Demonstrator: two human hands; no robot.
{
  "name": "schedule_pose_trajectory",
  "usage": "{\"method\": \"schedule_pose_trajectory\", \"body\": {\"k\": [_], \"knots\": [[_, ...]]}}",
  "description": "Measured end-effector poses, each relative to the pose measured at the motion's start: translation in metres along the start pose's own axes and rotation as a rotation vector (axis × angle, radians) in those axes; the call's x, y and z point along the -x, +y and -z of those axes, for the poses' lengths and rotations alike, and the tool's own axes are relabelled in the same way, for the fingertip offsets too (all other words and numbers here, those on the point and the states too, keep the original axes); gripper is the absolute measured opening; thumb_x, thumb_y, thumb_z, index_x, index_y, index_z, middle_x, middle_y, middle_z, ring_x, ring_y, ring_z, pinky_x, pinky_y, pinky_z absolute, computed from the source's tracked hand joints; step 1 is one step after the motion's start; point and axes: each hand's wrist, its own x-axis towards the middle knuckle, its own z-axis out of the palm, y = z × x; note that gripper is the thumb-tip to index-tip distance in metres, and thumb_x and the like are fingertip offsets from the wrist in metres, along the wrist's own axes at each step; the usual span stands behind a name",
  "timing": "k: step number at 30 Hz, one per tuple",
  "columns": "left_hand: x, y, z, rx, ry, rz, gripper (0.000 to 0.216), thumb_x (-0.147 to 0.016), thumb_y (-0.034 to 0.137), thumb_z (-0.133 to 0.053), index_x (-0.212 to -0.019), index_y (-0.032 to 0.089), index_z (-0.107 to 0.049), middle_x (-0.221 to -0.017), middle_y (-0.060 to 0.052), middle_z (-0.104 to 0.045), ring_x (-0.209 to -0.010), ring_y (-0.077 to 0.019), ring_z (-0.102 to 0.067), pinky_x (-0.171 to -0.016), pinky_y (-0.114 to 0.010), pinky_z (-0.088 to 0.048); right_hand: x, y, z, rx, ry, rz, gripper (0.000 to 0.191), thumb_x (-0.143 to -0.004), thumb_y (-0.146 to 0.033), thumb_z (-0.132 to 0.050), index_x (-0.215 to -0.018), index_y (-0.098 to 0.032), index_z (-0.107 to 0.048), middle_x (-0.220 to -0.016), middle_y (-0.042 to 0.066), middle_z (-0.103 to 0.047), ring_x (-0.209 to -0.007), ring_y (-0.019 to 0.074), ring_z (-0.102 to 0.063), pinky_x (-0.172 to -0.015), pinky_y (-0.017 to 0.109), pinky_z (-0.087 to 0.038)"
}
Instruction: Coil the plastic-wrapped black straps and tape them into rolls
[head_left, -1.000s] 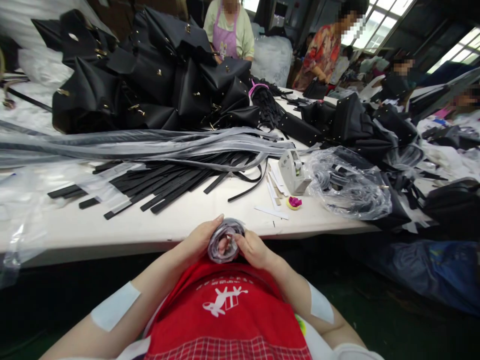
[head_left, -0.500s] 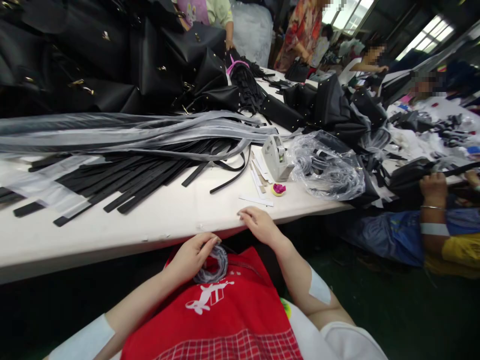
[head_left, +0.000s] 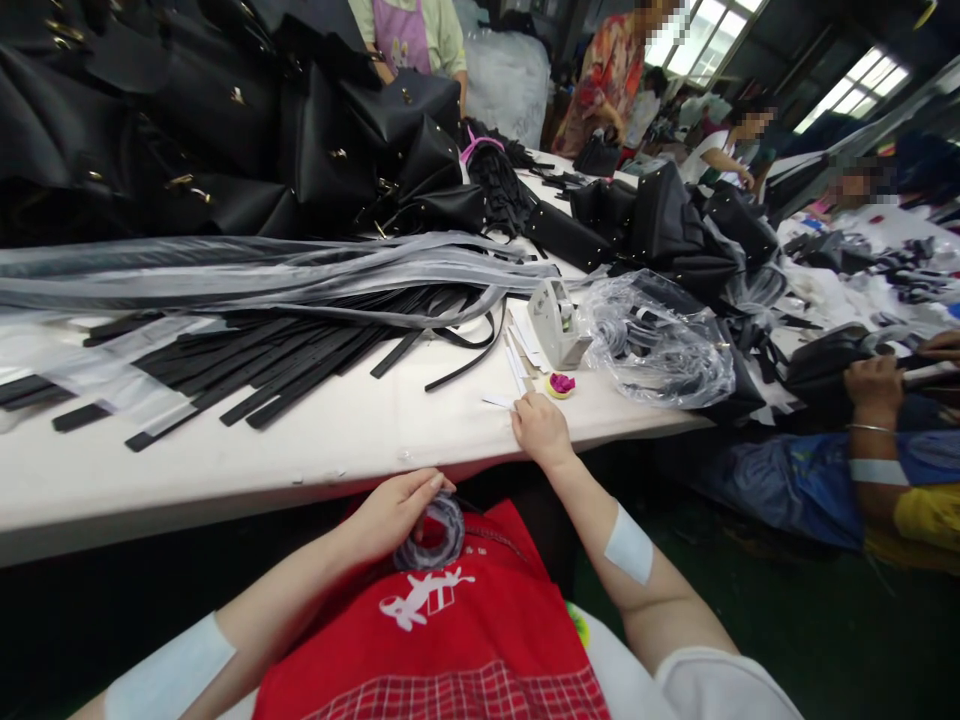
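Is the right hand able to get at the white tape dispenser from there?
Probably yes. The right hand lies on the table by a paper strip; the tape dispenser stands just beyond it, only flat strips lying between.

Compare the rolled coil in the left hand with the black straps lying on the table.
The coil is wound into a ring; the black straps lie straight. The left hand grips the coil over the red apron; the straps rest untouched on the table. Both look dark.

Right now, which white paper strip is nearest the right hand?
The lone white paper strip by the right hand; the stacked strips lie beside the tape dispenser.
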Motion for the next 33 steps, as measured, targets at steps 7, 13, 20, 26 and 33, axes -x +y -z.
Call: {"method": "schedule_pose_trajectory", "body": {"k": [7,13,20,26,33], "knots": [[0.008,0.0,0.006,0.066,-0.003,0.062,0.047,-0.087,0.058,-0.042,-0.101,0.017,-0.062,-0.072,-0.001,-0.065,-0.049,-0.0158,-0.06,-0.052,-0.026,-0.046,0.002,0.01,0.0,-0.055,0.009,-0.02,0.016,-0.091,-0.024,-0.051,-0.098,-0.017,-0.063,-0.103,0.012,-0.061,-0.097,0.0235,-0.052,-0.086,0.032,-0.04],[0.009,0.0,0.007,0.093,0.04,0.066,0.047,-0.085,0.059,-0.044,-0.098,0.017,-0.063,-0.074,-0.001,-0.066,-0.048,-0.0153,-0.059,-0.052,-0.027,-0.046,-0.012,0.014,0.001,-0.121,-0.009,-0.048,0.017,-0.09,-0.021,-0.049,-0.089,-0.014,-0.065,-0.097,0.015,-0.063,-0.095,0.0251,-0.056,-0.083,0.034,-0.043],[0.011,-0.001,0.013,0.115,0.008,0.111,0.043,-0.085,0.058,-0.047,-0.095,0.018,-0.059,-0.074,-0.001,-0.067,-0.047,-0.0145,-0.059,-0.047,-0.025,-0.043,-0.013,0.007,0.021,-0.398,0.022,-0.182,0.022,-0.095,-0.026,-0.041,-0.098,-0.015,-0.06,-0.087,0.009,-0.069,-0.074,0.0169,-0.063,-0.068,0.027,-0.049],[0.011,0.003,0.013,0.209,0.007,0.115,0.038,-0.084,0.056,-0.049,-0.089,0.019,-0.055,-0.068,0.003,-0.062,-0.046,-0.013,-0.057,-0.044,-0.023,-0.043,0.032,-0.045,0.061,-1.345,-0.293,-0.144,0.027,-0.089,-0.04,-0.054,-0.102,-0.016,-0.062,-0.06,-0.002,-0.063,-0.04,0.0074,-0.048,-0.043,0.019,-0.038],[0.008,0.004,0.013,0.291,0.01,0.118,0.039,-0.08,0.057,-0.051,-0.082,0.018,-0.052,-0.067,0.001,-0.063,-0.045,-0.0129,-0.056,-0.044,-0.025,-0.045,0.061,-0.073,0.073,-2.003,-0.868,-0.061,0.049,-0.077,-0.033,-0.071,-0.121,-0.017,-0.058,-0.113,0.011,-0.067,-0.105,0.0204,-0.064,-0.089,0.032,-0.049]]}}
